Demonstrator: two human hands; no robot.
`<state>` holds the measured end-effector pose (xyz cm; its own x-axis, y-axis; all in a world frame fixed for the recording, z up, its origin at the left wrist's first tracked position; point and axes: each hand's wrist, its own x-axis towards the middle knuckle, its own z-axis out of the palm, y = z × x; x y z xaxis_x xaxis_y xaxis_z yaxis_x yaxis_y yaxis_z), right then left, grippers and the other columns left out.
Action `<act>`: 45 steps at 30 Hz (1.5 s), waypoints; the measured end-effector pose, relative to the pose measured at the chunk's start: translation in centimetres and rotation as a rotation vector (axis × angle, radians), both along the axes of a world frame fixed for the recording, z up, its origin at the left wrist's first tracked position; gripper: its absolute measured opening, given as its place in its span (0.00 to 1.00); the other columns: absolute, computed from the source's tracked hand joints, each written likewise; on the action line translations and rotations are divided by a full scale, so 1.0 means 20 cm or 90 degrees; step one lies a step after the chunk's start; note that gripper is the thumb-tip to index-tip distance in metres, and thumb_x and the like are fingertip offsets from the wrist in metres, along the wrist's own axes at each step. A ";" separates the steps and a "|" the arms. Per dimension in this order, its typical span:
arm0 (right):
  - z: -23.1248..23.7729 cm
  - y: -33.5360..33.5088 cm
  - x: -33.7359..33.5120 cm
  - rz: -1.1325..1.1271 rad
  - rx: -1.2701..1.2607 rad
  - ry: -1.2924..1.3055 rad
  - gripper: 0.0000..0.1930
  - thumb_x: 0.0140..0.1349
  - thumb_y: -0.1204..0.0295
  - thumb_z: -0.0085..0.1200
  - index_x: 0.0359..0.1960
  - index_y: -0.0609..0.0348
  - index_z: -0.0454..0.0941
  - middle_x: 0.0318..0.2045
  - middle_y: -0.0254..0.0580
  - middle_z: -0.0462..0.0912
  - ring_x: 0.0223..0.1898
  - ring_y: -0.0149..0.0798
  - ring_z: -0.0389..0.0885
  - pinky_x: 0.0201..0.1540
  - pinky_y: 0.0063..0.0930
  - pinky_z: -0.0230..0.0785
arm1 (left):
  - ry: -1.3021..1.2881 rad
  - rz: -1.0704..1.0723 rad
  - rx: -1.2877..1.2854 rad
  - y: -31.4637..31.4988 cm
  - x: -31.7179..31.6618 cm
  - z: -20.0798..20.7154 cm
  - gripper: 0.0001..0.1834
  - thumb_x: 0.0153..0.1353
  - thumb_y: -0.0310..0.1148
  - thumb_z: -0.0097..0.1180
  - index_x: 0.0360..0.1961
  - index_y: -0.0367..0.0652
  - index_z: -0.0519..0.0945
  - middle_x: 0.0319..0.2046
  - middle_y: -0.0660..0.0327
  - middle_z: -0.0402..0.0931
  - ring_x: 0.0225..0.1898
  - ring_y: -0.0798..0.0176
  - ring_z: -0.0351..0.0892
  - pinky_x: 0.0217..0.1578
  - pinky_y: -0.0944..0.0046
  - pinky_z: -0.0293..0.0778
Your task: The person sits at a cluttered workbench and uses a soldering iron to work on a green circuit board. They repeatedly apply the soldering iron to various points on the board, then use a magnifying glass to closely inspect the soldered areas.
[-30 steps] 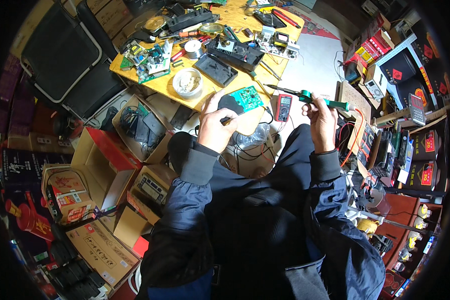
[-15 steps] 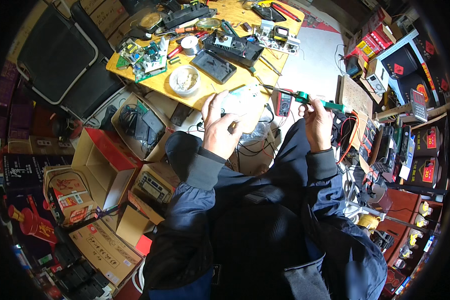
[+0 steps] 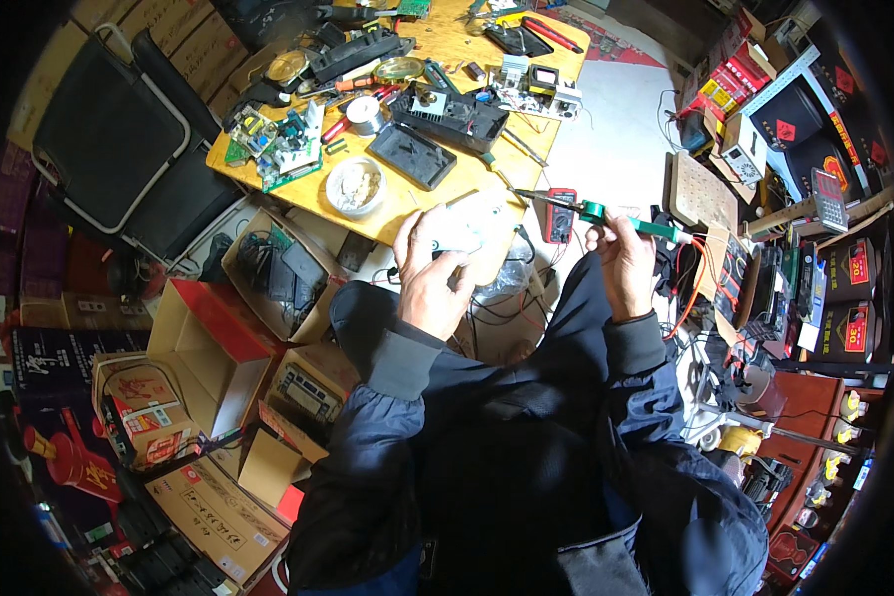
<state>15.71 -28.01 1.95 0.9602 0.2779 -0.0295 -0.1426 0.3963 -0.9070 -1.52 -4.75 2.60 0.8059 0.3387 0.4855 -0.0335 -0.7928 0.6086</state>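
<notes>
— What's in each grip?
— Left hand [image 3: 429, 288] clasps a pale circuit board [image 3: 464, 226]; right hand [image 3: 624, 260] grasps a green soldering iron [image 3: 606, 214].
— Where?
— At the worktop [image 3: 457, 60] edge, just beside a red meter [image 3: 558, 216].

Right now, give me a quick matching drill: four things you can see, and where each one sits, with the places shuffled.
Things:
1. circuit board
2. soldering iron
3. round dish
4. red multimeter

Places:
A. on the wooden table's near edge, left of the hands
B. in the right hand
C. in the left hand
D. between the two hands, below the iron's tip

Pairs: 1-C, 2-B, 3-A, 4-D
</notes>
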 end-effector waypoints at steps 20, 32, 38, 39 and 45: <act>0.08 0.11 -0.07 0.015 0.000 0.004 0.07 0.74 0.72 0.58 0.43 0.64 0.80 0.33 0.40 0.84 0.31 0.35 0.85 0.36 0.28 0.79 | -0.021 0.006 0.004 0.01 0.02 -0.01 0.07 0.51 0.25 0.70 0.32 0.39 0.85 0.69 0.46 0.69 0.70 0.39 0.62 0.70 0.45 0.63; 0.06 0.12 -0.06 0.027 -0.018 -0.009 0.05 0.74 0.72 0.58 0.42 0.62 0.79 0.30 0.36 0.80 0.30 0.35 0.84 0.36 0.29 0.79 | -0.014 0.003 0.005 0.02 0.02 -0.01 0.08 0.50 0.24 0.71 0.32 0.41 0.85 0.69 0.47 0.69 0.71 0.39 0.62 0.70 0.44 0.62; 0.06 0.13 -0.06 0.023 -0.037 -0.012 0.07 0.74 0.71 0.58 0.41 0.62 0.78 0.29 0.37 0.79 0.30 0.36 0.83 0.35 0.28 0.77 | -0.021 -0.001 -0.001 0.02 0.02 -0.01 0.08 0.49 0.24 0.71 0.31 0.42 0.85 0.69 0.47 0.69 0.70 0.39 0.62 0.70 0.44 0.62; 0.07 0.13 -0.06 0.023 -0.040 -0.011 0.07 0.75 0.71 0.58 0.40 0.62 0.78 0.29 0.37 0.79 0.30 0.36 0.83 0.35 0.28 0.77 | -0.019 -0.001 0.000 0.02 0.02 -0.01 0.08 0.50 0.24 0.71 0.31 0.42 0.85 0.69 0.47 0.70 0.70 0.39 0.63 0.70 0.44 0.62; 0.08 0.13 -0.06 0.031 -0.072 -0.048 0.07 0.75 0.71 0.58 0.41 0.63 0.77 0.31 0.41 0.81 0.31 0.35 0.83 0.36 0.28 0.77 | -0.020 -0.001 0.004 0.02 0.02 0.00 0.08 0.50 0.24 0.71 0.32 0.41 0.85 0.68 0.46 0.70 0.70 0.39 0.63 0.69 0.44 0.63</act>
